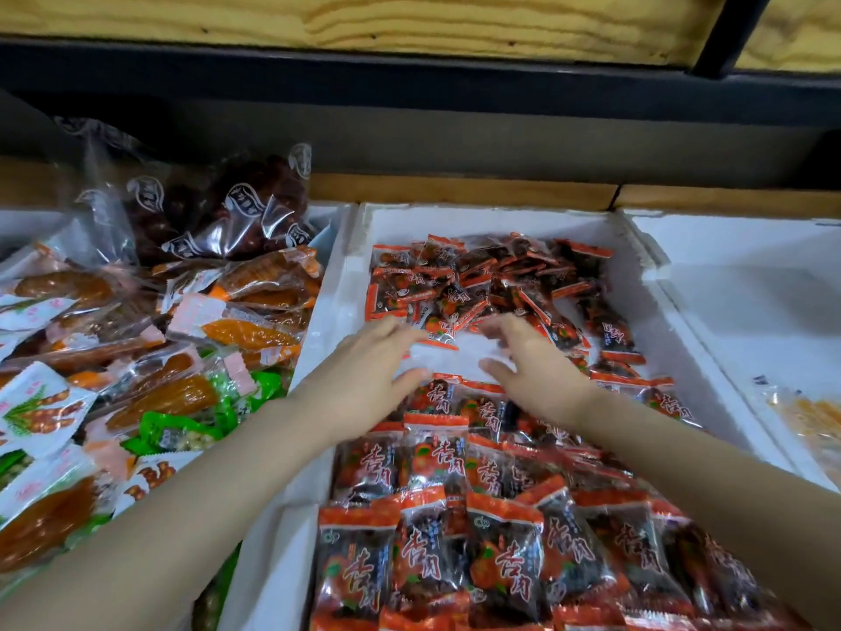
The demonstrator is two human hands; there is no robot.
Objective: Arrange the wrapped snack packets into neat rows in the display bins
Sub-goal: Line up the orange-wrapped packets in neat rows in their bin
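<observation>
Our left hand (364,371) and right hand (534,371) hovered with fingers spread and straight, pinching nothing, over the bare strip of floor in the middle bin (350,266). This strip lay between the loose heap of packets (478,275) at the far wall and the tidy rows (455,539) at the near end.

The risk, we judged, was a broad sweep dragging too many slick wrappers at once, spilling them onto the rows, or our wrists knocking the front row askew.

Room was tight: the left wall stood close beside the left hand, and stray packets (614,357) lined the right wall.
</observation>
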